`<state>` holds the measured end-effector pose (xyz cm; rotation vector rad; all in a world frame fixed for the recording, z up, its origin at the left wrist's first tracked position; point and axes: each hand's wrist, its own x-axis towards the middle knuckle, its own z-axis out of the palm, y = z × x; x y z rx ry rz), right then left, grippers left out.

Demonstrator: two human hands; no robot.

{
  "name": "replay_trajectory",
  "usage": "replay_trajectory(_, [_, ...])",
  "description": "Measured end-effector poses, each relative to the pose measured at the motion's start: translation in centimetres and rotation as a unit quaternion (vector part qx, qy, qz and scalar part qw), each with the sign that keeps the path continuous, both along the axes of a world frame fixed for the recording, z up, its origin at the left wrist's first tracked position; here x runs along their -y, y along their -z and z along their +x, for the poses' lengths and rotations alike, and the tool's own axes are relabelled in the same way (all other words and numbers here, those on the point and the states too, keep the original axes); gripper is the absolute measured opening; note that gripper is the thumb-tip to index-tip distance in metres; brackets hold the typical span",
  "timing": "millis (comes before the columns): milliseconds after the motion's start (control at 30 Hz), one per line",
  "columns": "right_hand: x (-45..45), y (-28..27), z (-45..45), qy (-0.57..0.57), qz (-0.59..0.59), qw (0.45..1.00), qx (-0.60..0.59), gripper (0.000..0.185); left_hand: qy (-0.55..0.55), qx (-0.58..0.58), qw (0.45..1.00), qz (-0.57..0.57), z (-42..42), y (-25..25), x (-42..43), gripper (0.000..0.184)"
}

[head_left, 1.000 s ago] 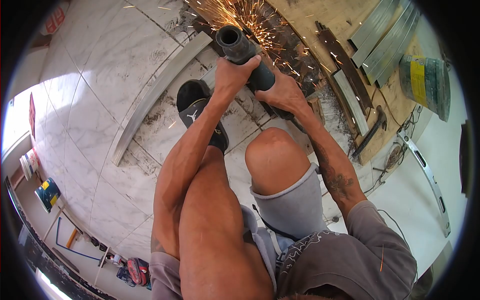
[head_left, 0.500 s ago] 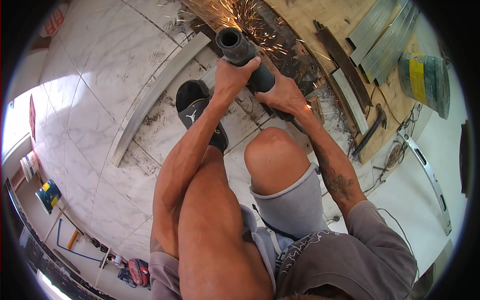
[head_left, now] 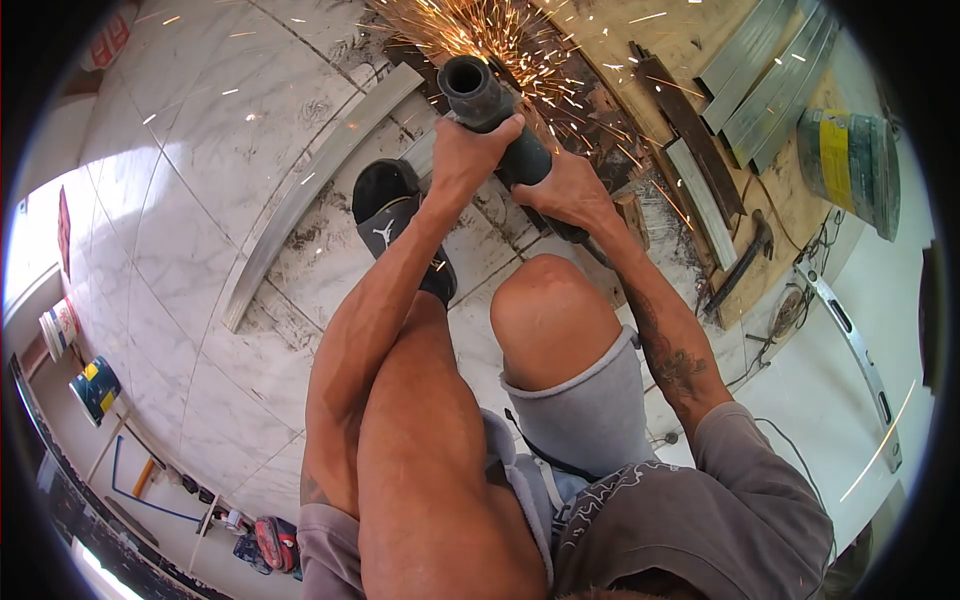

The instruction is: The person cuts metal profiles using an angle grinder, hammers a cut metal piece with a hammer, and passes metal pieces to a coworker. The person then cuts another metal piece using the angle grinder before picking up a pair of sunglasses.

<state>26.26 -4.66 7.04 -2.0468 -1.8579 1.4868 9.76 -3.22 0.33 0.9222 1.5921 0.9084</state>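
Note:
With both hands I grip a dark angle grinder (head_left: 527,158) over the floor. Its round hollow black end (head_left: 468,84) points up towards me. My left hand (head_left: 465,155) is closed around the part near that end, thumb on top. Further back, my right hand (head_left: 568,188) wraps around the body. Bright sparks (head_left: 490,35) spray away beyond the tool. The disc and the spot it touches are hidden beneath the grinder. A long metal profile (head_left: 315,185) lies on the tiles to the left of my sandalled foot (head_left: 400,215).
At right, a wooden board (head_left: 610,30) carries metal strips (head_left: 775,90), a hammer (head_left: 755,250) and a dark bar (head_left: 690,130). A bucket (head_left: 850,165) and a spirit level (head_left: 855,350) are farther right. Small buckets (head_left: 95,390) stand at far left. Cables lie near the level.
The spark spray has grown denser and wider, with streaks now scattered over the floor and board. My hands and the grinder have barely moved.

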Motion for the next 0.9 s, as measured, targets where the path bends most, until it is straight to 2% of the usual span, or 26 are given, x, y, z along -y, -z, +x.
replay_trajectory(500, [0.4,1.1,0.7,-0.006,-0.004,1.000,0.013,0.076,0.013,-0.022,0.999,-0.030,0.1,0.6,0.4,0.081])
replay_trajectory(700, [0.4,0.9,0.7,-0.001,-0.002,1.000,-0.011,0.073,0.014,-0.017,0.999,-0.025,0.1,0.8,0.4,0.083])
replay_trajectory(800, [0.6,2.0,0.7,-0.007,0.026,1.000,0.007,0.072,0.010,-0.016,0.999,-0.026,0.1,0.9,0.4,0.085])
replay_trajectory(900, [0.6,1.5,0.7,0.005,0.005,1.000,0.016,0.071,0.012,-0.008,1.000,-0.024,0.1,1.0,0.4,0.087])
